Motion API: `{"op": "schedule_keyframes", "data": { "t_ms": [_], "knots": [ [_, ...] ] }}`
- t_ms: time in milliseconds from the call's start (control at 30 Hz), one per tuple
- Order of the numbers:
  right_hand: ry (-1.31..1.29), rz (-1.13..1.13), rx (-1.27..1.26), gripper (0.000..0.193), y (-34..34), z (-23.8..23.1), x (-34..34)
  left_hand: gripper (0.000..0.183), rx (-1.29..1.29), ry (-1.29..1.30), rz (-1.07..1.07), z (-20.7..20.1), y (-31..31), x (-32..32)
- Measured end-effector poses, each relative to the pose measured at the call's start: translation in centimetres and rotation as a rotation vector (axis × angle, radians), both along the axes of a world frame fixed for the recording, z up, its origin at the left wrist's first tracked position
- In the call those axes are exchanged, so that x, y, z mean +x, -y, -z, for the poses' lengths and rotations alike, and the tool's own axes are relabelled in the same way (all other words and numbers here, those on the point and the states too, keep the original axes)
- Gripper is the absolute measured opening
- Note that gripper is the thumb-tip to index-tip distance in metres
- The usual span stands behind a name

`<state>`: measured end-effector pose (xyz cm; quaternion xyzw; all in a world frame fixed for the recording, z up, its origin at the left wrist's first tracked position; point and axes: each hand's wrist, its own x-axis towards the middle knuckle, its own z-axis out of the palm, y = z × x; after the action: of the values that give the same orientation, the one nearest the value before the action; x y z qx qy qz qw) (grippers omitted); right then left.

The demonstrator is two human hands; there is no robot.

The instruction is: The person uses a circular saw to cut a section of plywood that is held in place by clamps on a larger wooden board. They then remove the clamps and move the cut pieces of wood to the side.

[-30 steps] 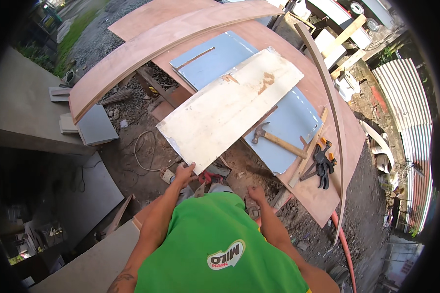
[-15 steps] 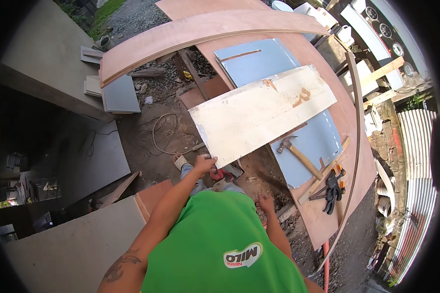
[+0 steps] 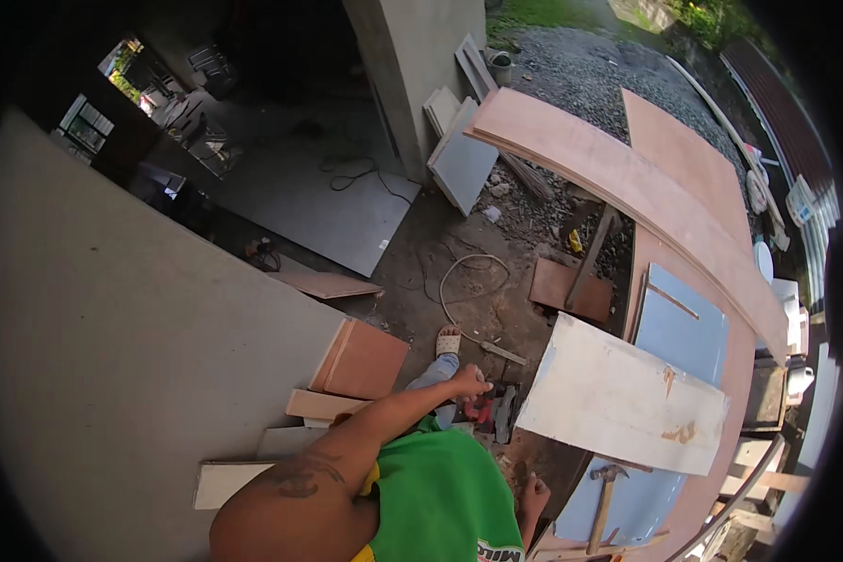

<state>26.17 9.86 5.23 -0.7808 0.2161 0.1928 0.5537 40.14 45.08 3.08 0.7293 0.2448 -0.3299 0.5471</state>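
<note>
Left hand (image 3: 465, 382) clenched on a red tool (image 3: 482, 406), partly hidden. Right hand (image 3: 534, 489) fisted, apparently empty, near the white board (image 3: 623, 393). Advisable: steady the board before working.

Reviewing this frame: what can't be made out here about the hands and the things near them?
Head view:
- Left hand: closed above a red tool, but contact and tool type are too small to tell.
- Right hand: partly hidden behind the green shirt; grip unclear.
- Hammer: handle end nears the lower edge, beside the white board.
</note>
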Motion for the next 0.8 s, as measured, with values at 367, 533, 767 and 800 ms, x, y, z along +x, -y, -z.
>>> {"op": "schedule_keyframes", "data": {
  "t_ms": [367, 533, 767, 800],
  "knots": [
    [-0.18, -0.354, 0.244, 0.036, -14.6, -8.8, 17.4, 0.036, -0.008, -0.062, -0.236, 1.8, -9.7, -0.1],
    [-0.328, -0.094, 0.44, 0.065, -23.7, -8.3, 24.1, 0.066, 0.148, 0.301, -0.227, -3.1, -14.1, 4.5],
    [-0.361, -0.512, 1.051, 0.09, -43.8, -2.4, 32.1, 0.072, 0.307, 1.051, -0.191, -13.7, -18.9, 11.1],
    [-0.374, -0.593, 1.107, 0.094, -48.2, -5.7, 31.6, 0.07, 0.439, 1.078, -0.185, -13.7, -20.4, 11.3]
  ]
}}
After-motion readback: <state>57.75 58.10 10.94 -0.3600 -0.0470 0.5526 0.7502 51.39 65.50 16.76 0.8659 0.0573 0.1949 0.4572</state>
